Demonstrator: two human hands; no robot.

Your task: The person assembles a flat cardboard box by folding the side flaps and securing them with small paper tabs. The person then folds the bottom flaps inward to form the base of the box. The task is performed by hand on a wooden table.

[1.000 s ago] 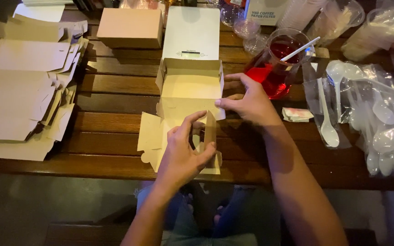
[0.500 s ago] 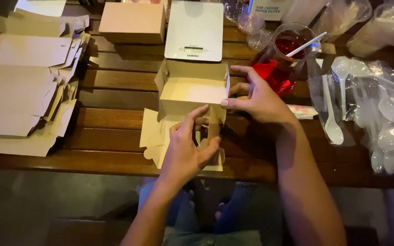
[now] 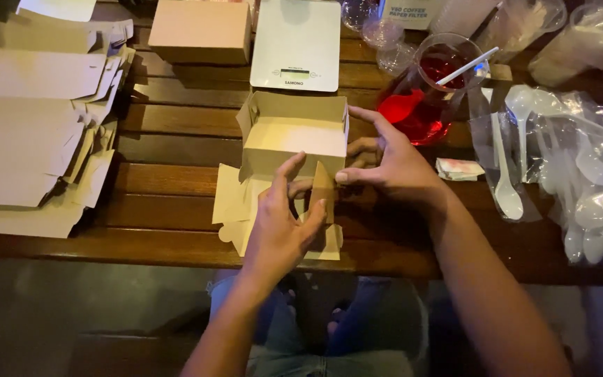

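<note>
**Half-folded cardboard box on a wooden table, both hands at its front flaps**

Centre: cardboard box (image 3: 291,136), brown, partly erected, open at the top, resting on the slatted wooden table (image 3: 176,181) just in front of the white kitchen scale (image 3: 298,42). Front flaps still loose and spread flat toward the table edge. Left hand (image 3: 280,223) at the near side of the box, thumb and fingers pinched on one upright front flap (image 3: 324,188). Right hand (image 3: 392,164) at the right side of the box, fingers spread narrow, thumb and forefinger bracing the side wall; not closed around anything.

Handling, as judged: thin card, light, stiff along the panels but easily creased or torn at the scored folds; likely to slide on the wood unless steadied. Best taken at panel edges and flap tips, close to the fold lines, never by pressing the middle of a wall.

Left of the box: stack of flat, unfolded box blanks (image 3: 29,139). Behind the box, left of the scale: one closed, finished box (image 3: 200,31). Right of the box: clear jug of red drink (image 3: 423,94) with a white stirrer. Farther right: white plastic spoons (image 3: 567,174) in clear bags.
</note>
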